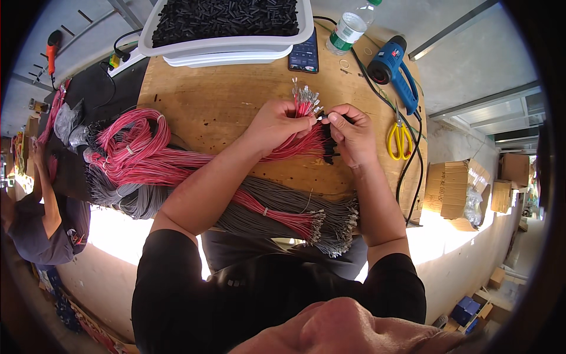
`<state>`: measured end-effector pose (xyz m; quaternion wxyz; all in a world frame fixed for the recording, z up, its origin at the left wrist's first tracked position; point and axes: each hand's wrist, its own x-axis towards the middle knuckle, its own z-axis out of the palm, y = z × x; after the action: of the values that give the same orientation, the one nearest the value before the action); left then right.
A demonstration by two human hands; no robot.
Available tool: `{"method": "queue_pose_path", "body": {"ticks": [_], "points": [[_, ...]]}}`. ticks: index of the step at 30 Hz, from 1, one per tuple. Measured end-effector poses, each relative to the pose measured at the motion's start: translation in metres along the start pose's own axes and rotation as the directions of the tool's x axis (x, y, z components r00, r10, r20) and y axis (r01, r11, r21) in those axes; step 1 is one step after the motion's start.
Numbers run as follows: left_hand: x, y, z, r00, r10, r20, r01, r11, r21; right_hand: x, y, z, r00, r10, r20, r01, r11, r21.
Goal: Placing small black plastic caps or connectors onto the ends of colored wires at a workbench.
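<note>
My left hand (282,125) is closed around a bundle of red wires (302,107) whose bare metal terminals fan out above the fingers. Beside it my right hand (352,133) pinches at the tip of one wire, with short black tubes partly showing among its fingers. The fingertips of both hands nearly meet at a small pale terminal (320,118). More red wires with black tube ends (321,144) lie below the hands. Nearer to me, a tied red wire bundle (289,218) rests on a thick bundle of grey wires (330,215) with terminals at their ends.
A white tray (227,42) of short black tubes stands at the back, beside a phone (304,56) and a plastic bottle (350,29). On the right are a blue heat gun (394,71) and yellow-handled scissors (399,141). Coiled red wires (134,138) lie left; another person's arm (48,194) shows beyond.
</note>
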<state>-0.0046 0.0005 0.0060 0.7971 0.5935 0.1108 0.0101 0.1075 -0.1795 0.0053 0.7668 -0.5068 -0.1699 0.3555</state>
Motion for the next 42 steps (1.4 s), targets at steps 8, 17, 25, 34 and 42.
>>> {"method": "queue_pose_path", "body": {"ticks": [8,17,25,34,42], "points": [[0.002,-0.005,-0.002,1.0,0.002,0.014,-0.002,1.0,0.008,0.0,0.0,-0.001,1.0,-0.008,0.019,0.009,1.0,-0.029],[0.0,0.001,0.002,1.0,0.0,0.004,0.0,0.999,-0.034,0.001,0.0,-0.002,1.0,-0.031,0.001,0.031,0.998,-0.047],[0.002,-0.003,0.0,1.0,0.025,-0.009,-0.025,0.999,-0.024,0.001,-0.01,-0.004,0.989,0.141,0.046,-0.148,0.968,0.202],[0.002,-0.003,0.0,1.0,0.029,0.0,-0.029,1.0,-0.008,0.003,-0.008,-0.01,0.979,0.175,0.109,-0.194,0.959,0.208],[0.001,-0.002,0.0,1.0,0.005,0.011,-0.005,1.0,0.017,0.003,-0.008,-0.008,0.969,0.21,0.127,-0.232,0.953,0.193]]}}
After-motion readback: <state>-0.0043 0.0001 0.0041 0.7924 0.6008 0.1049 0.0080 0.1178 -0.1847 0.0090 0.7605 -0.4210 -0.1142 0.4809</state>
